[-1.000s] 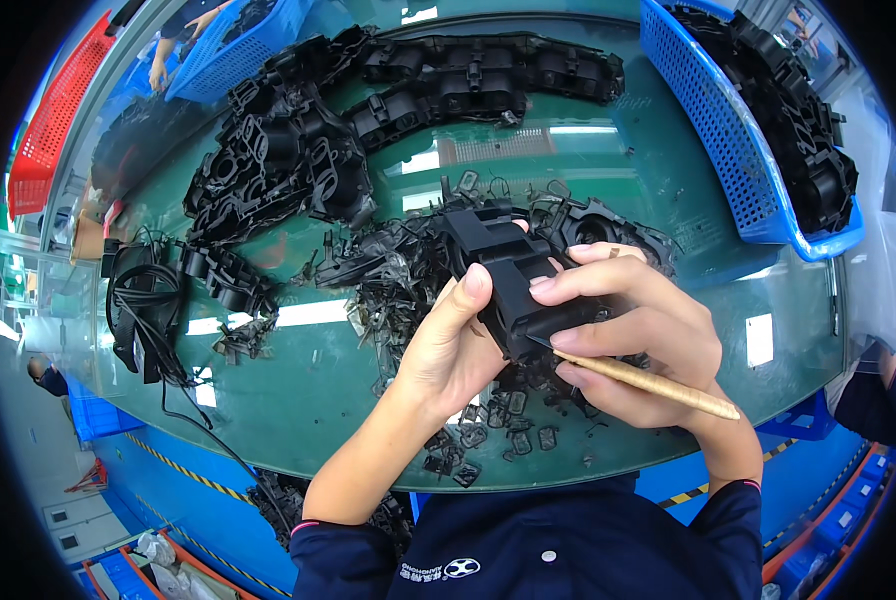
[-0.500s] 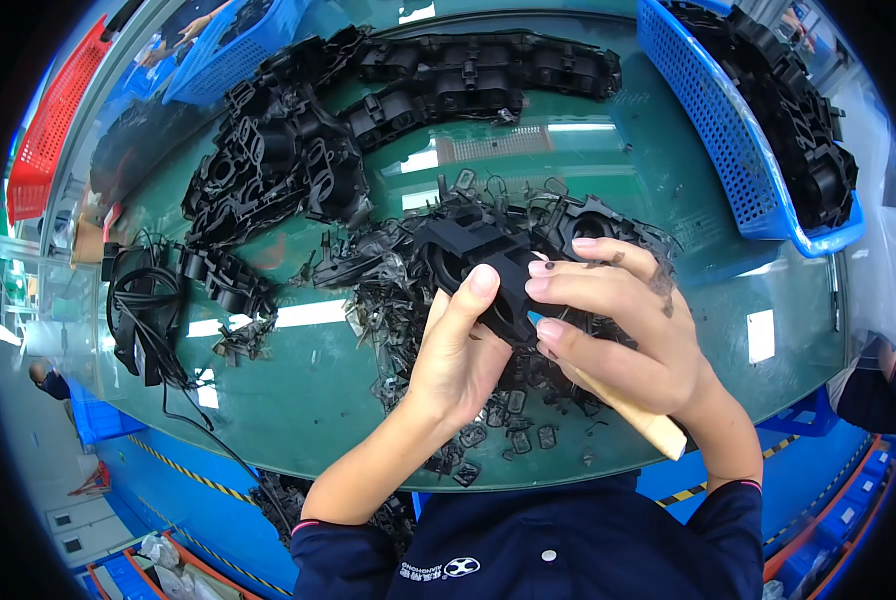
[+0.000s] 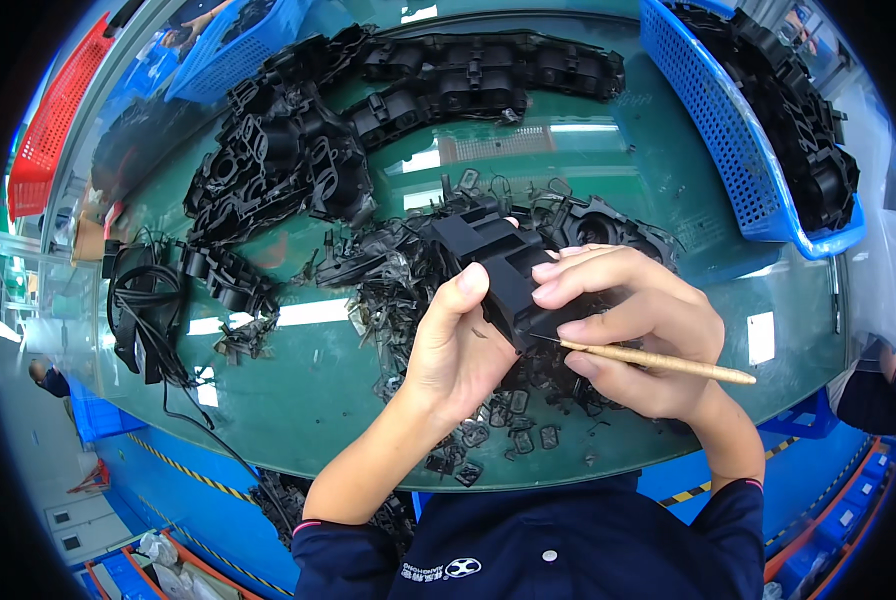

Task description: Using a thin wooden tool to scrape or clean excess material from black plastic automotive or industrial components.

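My left hand (image 3: 460, 350) is closed around a black moulded plastic part (image 3: 503, 268), thumb on its near face. It is held up over a heap of thin black plastic scraps (image 3: 388, 290). Between the fingers of my right hand (image 3: 640, 325) is a slim trimming knife with a tan handle (image 3: 668, 362). Its thin tip points left and meets the lower right edge of the part, though whether it is cutting I cannot tell. The upper fingers of that hand rest near the part's right side.
Many black moulded parts (image 3: 283, 150) are piled at the back left, with a row of joined ones (image 3: 468, 75) behind. A blue basket (image 3: 718, 130) of parts stands at the right. Black cables (image 3: 146, 300) lie at the left of the green tabletop (image 3: 313, 430).
My right hand has turned the knife, so its handle now points right instead of down and right. The part has tilted a little in my left hand.
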A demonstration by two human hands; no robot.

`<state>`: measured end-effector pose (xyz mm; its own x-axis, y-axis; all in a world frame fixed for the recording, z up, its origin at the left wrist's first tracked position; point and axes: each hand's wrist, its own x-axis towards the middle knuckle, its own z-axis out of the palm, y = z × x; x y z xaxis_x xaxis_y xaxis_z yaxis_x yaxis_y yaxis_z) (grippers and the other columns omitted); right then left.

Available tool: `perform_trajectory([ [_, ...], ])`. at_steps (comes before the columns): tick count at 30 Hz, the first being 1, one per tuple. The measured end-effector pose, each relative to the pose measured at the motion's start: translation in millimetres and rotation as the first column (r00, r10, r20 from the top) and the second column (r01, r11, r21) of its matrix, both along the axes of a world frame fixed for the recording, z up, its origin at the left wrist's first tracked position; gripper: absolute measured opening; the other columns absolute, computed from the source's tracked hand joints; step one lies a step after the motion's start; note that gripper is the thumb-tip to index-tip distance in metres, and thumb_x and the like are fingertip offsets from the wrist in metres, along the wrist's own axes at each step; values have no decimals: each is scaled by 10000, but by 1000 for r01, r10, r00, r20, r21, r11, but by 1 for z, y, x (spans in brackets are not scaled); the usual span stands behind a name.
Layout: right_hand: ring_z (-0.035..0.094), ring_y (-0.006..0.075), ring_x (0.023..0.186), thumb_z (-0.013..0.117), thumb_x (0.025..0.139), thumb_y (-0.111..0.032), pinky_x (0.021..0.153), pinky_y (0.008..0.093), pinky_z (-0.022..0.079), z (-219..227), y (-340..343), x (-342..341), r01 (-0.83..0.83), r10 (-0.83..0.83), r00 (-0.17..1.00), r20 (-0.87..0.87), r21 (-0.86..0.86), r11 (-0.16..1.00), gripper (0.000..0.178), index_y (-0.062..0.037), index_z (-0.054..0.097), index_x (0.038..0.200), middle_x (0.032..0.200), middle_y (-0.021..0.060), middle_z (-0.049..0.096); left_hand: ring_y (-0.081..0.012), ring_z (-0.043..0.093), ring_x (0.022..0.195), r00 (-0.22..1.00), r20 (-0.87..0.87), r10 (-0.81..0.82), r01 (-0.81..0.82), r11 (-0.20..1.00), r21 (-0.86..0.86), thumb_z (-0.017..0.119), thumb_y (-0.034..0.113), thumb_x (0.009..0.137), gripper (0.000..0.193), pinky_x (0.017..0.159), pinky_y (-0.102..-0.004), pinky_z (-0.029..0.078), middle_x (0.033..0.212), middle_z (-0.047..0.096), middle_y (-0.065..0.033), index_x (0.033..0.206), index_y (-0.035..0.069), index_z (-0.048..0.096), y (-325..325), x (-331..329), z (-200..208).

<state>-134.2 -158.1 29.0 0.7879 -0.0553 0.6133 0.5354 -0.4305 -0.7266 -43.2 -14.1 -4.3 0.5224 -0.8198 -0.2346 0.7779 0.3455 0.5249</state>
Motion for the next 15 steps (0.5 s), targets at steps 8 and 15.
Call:
perform_trajectory([
  [8, 628, 276, 944, 729, 628, 19, 872, 402, 446, 5, -1, -1, 37, -39, 999, -10, -103, 994, 213, -28, 616, 803, 968, 127, 631, -261, 501, 1130, 992, 128, 9, -13, 1000, 24, 605, 396, 808, 634, 991, -408, 401, 1203, 508, -148, 1300, 69, 375, 1, -1, 2],
  [15, 627, 287, 915, 674, 671, -32, 888, 436, 446, -8, 2, -1, 244, -133, 959, 252, -487, 838, 143, -1, 608, 794, 957, 154, 622, -225, 509, 1116, 983, 174, 56, -77, 990, 116, 545, 426, 847, 554, 988, -369, 390, 1174, 540, -118, 1225, 32, 451, 0, -7, 1],
])
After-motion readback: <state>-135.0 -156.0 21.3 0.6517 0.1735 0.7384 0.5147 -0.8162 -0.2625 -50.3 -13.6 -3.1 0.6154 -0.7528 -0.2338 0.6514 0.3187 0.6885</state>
